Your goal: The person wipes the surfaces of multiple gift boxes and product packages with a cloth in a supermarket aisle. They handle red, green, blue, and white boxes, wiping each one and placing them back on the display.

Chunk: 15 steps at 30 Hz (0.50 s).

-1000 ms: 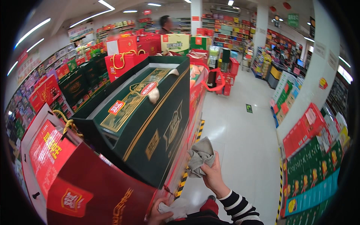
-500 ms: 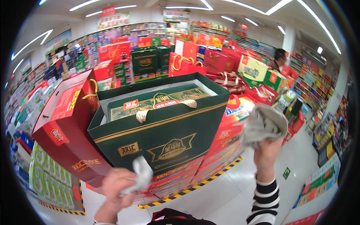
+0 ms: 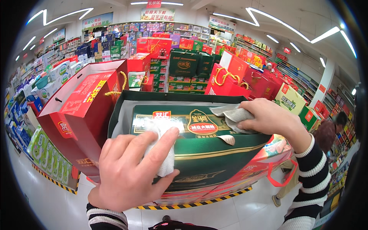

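A dark green gift bag (image 3: 214, 155) with gold trim stands in front of me, and a green and gold box (image 3: 183, 114) sits inside its open top. My left hand (image 3: 128, 166) holds a folded white cloth (image 3: 165, 159) against the bag's near left side, fingers reaching over the rim toward the box. In my right hand (image 3: 268, 117) is a bunched grey cloth (image 3: 234, 118), pressed on the right end of the box top. One pale ribbon handle (image 3: 227, 139) shows at the near rim; the cloth and my left hand hide the other end.
A red gift bag (image 3: 82, 115) with a yellow rope handle leans close on the left. Red packages (image 3: 234, 172) are stacked under the green bag, edged by black-yellow floor tape (image 3: 199, 204). More gift bags (image 3: 230, 82) stand behind. A person (image 3: 330, 132) is at the right.
Both hands have come up and inward, bringing the cloths from beside the bag onto its rim and the box. My view has turned left, and the person at the right appears nearer.
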Motion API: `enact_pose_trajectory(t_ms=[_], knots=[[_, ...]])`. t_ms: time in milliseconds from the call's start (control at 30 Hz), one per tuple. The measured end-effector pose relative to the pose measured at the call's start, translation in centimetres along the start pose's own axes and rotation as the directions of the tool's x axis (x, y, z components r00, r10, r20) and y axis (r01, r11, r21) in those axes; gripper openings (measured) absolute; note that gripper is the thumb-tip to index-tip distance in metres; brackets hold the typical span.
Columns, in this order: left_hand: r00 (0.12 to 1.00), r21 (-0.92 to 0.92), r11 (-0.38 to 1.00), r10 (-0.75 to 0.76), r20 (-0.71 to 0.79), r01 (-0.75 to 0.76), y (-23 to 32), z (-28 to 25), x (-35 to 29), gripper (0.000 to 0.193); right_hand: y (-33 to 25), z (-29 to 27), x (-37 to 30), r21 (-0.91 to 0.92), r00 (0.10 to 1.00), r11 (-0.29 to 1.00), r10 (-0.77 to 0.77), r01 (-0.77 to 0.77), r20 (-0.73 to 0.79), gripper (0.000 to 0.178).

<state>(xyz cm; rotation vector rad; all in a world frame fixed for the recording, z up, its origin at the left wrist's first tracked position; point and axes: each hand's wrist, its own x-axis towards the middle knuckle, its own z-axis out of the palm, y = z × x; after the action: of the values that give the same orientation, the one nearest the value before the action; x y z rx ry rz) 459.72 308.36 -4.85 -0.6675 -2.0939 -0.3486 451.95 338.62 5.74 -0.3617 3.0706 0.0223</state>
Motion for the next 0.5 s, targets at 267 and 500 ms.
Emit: enact_pose_trajectory(t_ms=[267,500], knots=[[0.959,0.081,0.956,0.284,0.002,-0.283,-1.9,1.1,1.0,0.048,-2.4,1.8,3.7,0.141,0.928,0.92,-0.348,0.365,-0.129,0.04],[0.966,-0.021,0.969,0.248,0.078,-0.247,-0.1,0.0,-1.0,0.039,-12.2,3.9,10.8,0.218,0.604,0.564,-0.758,0.796,-0.246,0.031]])
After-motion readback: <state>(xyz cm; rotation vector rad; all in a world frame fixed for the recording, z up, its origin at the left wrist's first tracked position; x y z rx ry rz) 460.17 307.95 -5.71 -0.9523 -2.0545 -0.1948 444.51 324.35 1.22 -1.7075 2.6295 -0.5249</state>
